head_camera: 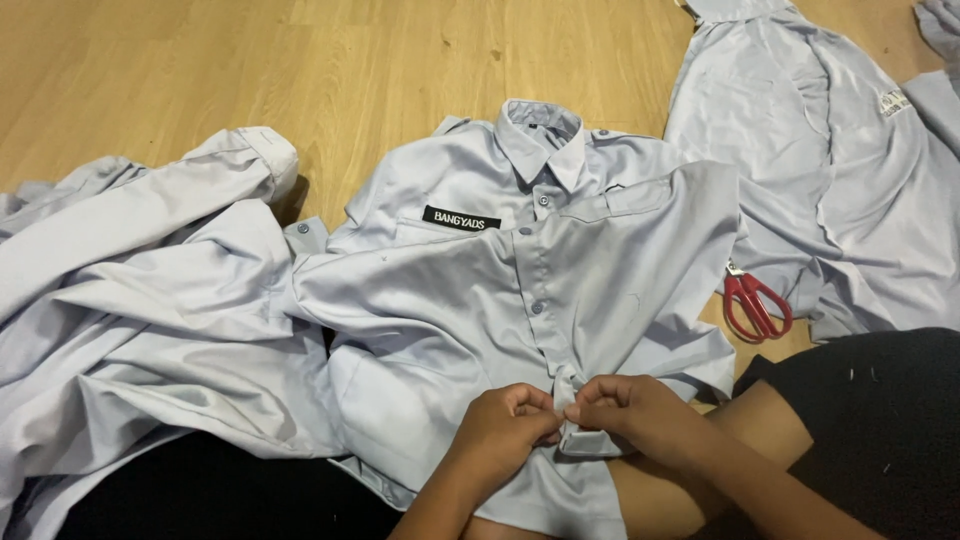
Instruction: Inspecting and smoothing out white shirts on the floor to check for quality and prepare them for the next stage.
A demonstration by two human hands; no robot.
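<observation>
My left hand and right hand pinch the grey uniform shirt's lower button placket; red scissors lie at two o'clock on the floor.

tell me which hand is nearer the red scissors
Right. The right hand pinches the grey shirt's button placket just below and left of the red scissors on the floor. The left hand grips the same placket farther left, beyond the right hand.

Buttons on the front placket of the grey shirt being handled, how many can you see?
3: one below the collar, one mid-chest, one lower. More may hide under the hands.
</observation>
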